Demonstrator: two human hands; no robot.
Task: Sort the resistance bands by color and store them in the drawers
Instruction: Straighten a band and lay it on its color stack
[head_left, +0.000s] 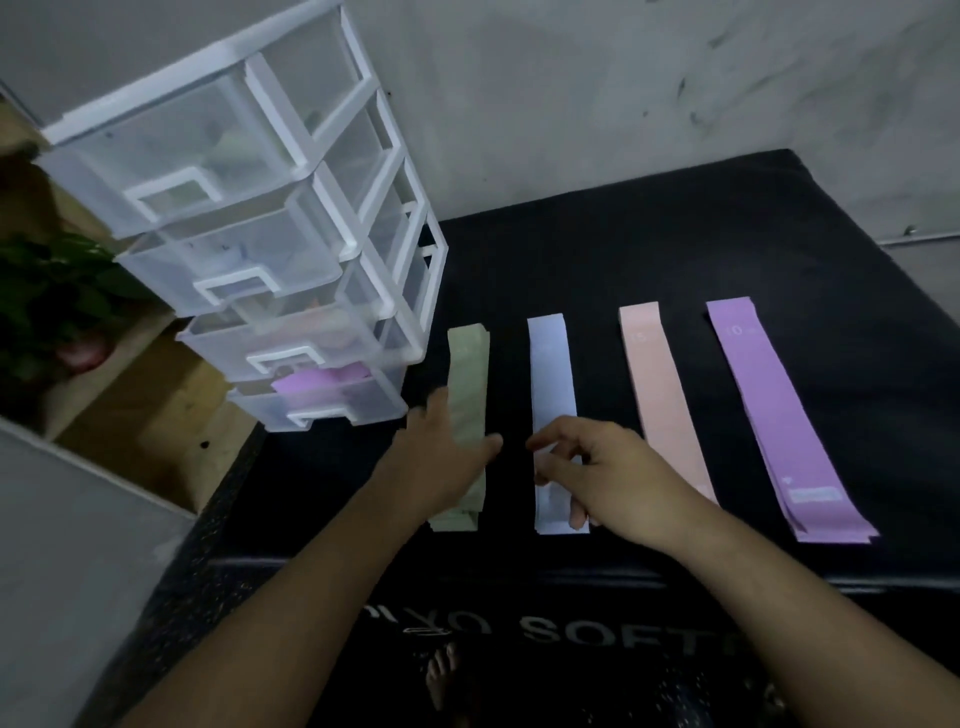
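Four flat stacks of resistance bands lie side by side on a black mat (649, 244): green (467, 374), pale blue (551, 364), peach (657, 384) and purple (769, 410). My left hand (441, 457) hovers with spread fingers over the lower part of the green stack. My right hand (597, 473) is over the near end of the blue stack, fingers loosely curled; whether it holds a band is unclear. A clear four-drawer tower (260, 234) stands at the left. A purple band (322, 387) shows in its bottom drawer.
The grey wall (623, 93) rises just behind the mat. A wooden shelf with a green plant (47, 291) sits left of the drawers. The mat's front edge carries white lettering (597, 631), and a bare foot (441, 675) is below it.
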